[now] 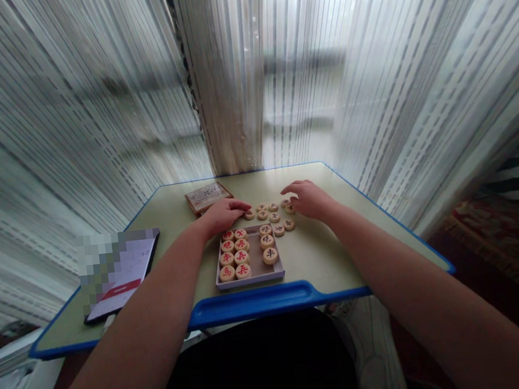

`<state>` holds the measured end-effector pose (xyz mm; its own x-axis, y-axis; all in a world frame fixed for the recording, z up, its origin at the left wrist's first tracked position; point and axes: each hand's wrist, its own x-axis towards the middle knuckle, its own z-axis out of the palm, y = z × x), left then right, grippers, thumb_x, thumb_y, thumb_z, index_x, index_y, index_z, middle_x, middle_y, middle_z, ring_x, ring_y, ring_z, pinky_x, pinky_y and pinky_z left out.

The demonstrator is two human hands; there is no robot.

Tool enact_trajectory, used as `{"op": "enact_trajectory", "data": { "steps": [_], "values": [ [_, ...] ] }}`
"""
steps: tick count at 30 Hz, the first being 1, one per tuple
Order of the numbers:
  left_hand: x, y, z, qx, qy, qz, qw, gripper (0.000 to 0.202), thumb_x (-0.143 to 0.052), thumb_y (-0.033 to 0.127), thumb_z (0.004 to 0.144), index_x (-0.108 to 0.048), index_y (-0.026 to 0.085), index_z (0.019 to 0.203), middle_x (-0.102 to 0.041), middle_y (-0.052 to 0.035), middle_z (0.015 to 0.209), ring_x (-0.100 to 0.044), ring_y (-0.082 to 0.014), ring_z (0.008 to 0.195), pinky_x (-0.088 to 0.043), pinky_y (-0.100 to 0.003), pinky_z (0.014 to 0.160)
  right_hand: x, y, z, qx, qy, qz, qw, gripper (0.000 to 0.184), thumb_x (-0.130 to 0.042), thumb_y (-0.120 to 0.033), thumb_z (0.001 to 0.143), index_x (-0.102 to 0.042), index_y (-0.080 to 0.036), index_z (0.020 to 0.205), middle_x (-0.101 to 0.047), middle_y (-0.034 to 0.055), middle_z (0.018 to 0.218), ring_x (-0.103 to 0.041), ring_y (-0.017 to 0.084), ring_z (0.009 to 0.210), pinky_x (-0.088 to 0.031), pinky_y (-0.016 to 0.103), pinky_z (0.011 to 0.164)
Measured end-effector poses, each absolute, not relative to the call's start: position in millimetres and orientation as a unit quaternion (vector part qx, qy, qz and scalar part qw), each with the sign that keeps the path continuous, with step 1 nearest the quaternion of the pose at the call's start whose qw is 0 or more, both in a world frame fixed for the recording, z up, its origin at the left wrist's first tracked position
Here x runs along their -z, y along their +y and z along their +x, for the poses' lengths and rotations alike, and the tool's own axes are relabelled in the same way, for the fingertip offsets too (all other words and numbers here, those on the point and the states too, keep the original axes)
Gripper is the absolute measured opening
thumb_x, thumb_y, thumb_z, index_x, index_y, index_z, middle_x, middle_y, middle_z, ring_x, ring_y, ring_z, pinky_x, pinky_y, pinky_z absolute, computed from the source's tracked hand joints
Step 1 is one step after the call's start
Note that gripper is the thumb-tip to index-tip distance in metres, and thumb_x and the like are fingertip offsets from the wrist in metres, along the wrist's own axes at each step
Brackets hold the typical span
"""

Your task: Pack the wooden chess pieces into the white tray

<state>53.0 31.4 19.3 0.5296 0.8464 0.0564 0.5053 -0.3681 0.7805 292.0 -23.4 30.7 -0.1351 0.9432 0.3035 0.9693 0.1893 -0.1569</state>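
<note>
A shallow grey tray (pixel 277 273) on the small table holds several round wooden chess discs with red characters (pixel 235 259). More loose discs (pixel 275 216) lie just beyond the tray. My left hand (pixel 222 216) lies palm down at the tray's far left corner, fingers reaching toward a loose disc (pixel 249 214). My right hand (pixel 306 199) rests beside the loose discs on the right, fingers curled down over them; whether it holds one is hidden.
The table (pixel 340 260) is pale green with a blue rim and a blue groove at the front. A phone (pixel 119 271) lies at the left. A flat box lid (pixel 208 196) sits at the back. Sheer curtains surround the table.
</note>
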Motion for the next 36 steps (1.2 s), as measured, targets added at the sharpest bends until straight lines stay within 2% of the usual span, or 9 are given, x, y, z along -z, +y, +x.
{"op": "enact_trajectory", "data": {
  "steps": [4,8,13,18,21,25,29,36],
  "values": [
    [-18.6,30.8,52.9,-0.243,0.42,0.795,0.364,0.029,-0.056,0.025,0.068,-0.069,0.016,0.092,-0.069,-0.0058,0.096,-0.062,-0.0185,0.089,-0.046,-0.03,0.084,-29.7,-19.6,299.0,-0.008,-0.679,-0.72,0.143,0.04,-0.049,-0.012,0.073,-0.06,-0.017,0.111,-0.063,0.0079,0.107,-0.056,0.019,0.097,-0.042,0.027,0.083],
    [-20.3,29.1,53.1,-0.245,0.423,0.798,0.352,0.029,-0.055,0.025,0.068,-0.068,0.016,0.092,-0.069,-0.0054,0.095,-0.062,-0.0183,0.088,-0.046,-0.029,0.084,-32.7,-19.9,301.6,-0.008,-0.646,-0.751,0.138,0.035,-0.047,-0.013,0.074,-0.063,-0.016,0.105,-0.066,0.0082,0.1,-0.058,0.018,0.092,-0.043,0.024,0.078],
    [-21.0,28.8,52.7,-0.235,0.413,0.807,0.351,0.03,-0.054,0.024,0.068,-0.067,0.015,0.093,-0.068,-0.0054,0.098,-0.061,-0.0175,0.09,-0.046,-0.028,0.085,-36.3,-24.1,296.6,-0.003,-0.68,-0.722,0.127,0.03,-0.046,-0.014,0.074,-0.067,-0.018,0.094,-0.068,0.0065,0.092,-0.06,0.017,0.085,-0.043,0.023,0.074],
    [-22.4,27.5,52.8,-0.227,0.415,0.809,0.35,0.031,-0.053,0.025,0.07,-0.066,0.014,0.096,-0.068,-0.0059,0.099,-0.061,-0.017,0.09,-0.046,-0.027,0.084,-36.5,-26.3,293.2,0.004,-0.695,-0.705,0.143,0.03,-0.044,-0.013,0.075,-0.067,-0.017,0.095,-0.068,0.006,0.089,-0.06,0.016,0.082,-0.043,0.024,0.073],
    [-23.7,26.4,53.2,-0.221,0.416,0.811,0.346,0.032,-0.052,0.025,0.07,-0.066,0.014,0.097,-0.068,-0.0061,0.099,-0.061,-0.0169,0.09,-0.046,-0.027,0.083,-42.6,-31.2,289.3,0.002,-0.728,-0.668,0.155,0.026,-0.049,-0.016,0.074,-0.068,-0.019,0.092,-0.067,0.005,0.091,-0.058,0.017,0.085,-0.041,0.027,0.081],
    [-26.0,24.1,53.7,-0.212,0.414,0.822,0.329,0.034,-0.05,0.023,0.071,-0.065,0.012,0.099,-0.067,-0.0067,0.101,-0.061,-0.0173,0.092,-0.045,-0.026,0.085,-55.5,-45.0,281.6,-0.066,-0.795,-0.587,0.136,0.02,-0.061,-0.028,0.069,-0.07,-0.023,0.087,-0.064,0.0043,0.094,-0.049,0.022,0.099,-0.038,0.033,0.088],
    [-29.9,19.8,54.6,-0.209,0.426,0.823,0.313,0.034,-0.049,0.021,0.072,-0.065,0.012,0.1,-0.067,-0.0061,0.101,-0.06,-0.0174,0.092,-0.045,-0.026,0.085,-59.7,-55.3,274.0,-0.117,-0.821,-0.555,0.062,0.032,-0.07,-0.044,0.059,-0.07,-0.025,0.085,-0.062,0.0052,0.089,-0.046,0.024,0.096,-0.039,0.034,0.085],
    [-27.5,21.6,55.2,-0.218,0.424,0.816,0.327,0.032,-0.05,0.022,0.071,-0.066,0.013,0.097,-0.068,-0.0057,0.099,-0.06,-0.0179,0.092,-0.044,-0.026,0.085,-60.1,-56.9,268.8,-0.08,-0.841,-0.533,0.053,0.026,-0.067,-0.035,0.063,-0.07,-0.023,0.086,-0.062,0.005,0.085,-0.049,0.021,0.085,-0.04,0.033,0.082]
  ]
}}
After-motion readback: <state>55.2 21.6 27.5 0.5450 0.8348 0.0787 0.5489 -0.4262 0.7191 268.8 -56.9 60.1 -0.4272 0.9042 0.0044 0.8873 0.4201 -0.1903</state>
